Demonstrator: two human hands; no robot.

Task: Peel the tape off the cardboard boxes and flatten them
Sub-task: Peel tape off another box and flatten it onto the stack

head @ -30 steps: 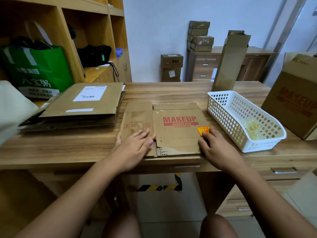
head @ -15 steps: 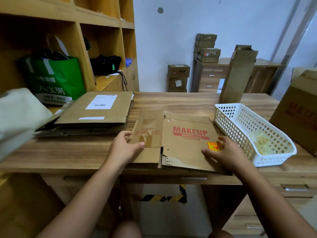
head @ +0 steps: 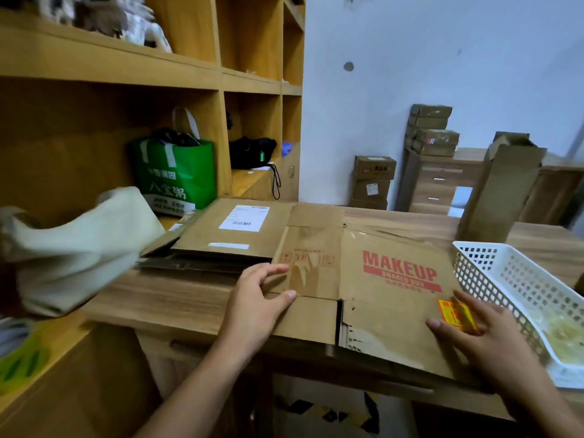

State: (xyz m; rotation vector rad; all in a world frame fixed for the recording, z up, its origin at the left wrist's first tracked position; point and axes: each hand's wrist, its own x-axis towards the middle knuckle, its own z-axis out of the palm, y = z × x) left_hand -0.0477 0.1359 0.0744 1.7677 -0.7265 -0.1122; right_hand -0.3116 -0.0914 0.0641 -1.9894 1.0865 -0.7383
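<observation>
The long wooden surface [head: 177, 298] is running across the middle of the frame, and a flattened brown cardboard box printed MAKEUP in red [head: 388, 311] is lying on it at centre right, its near edge hanging past the front lip. This box is looking done: collapsed flat, flaps splayed, torn perforations showing along its lower edge, and no tape strip that I can make out. Left of it, a stack of flattened brown cardboard with a white shipping label [head: 227, 238] is sitting finished, the box's far left corner overlapping it. A tall upright brown cardboard box [head: 502, 191] at upper right is standing unflattened, so work is remaining. The white perforated plastic basket [head: 493, 279] at right is holding a crumpled clear wad [head: 565, 336], probably peeled tape. The left hand [head: 256, 308] is grasping the flattened box's left edge; the right hand [head: 493, 343] is lying released, fingers spread flat beside an orange sticker [head: 455, 314].
</observation>
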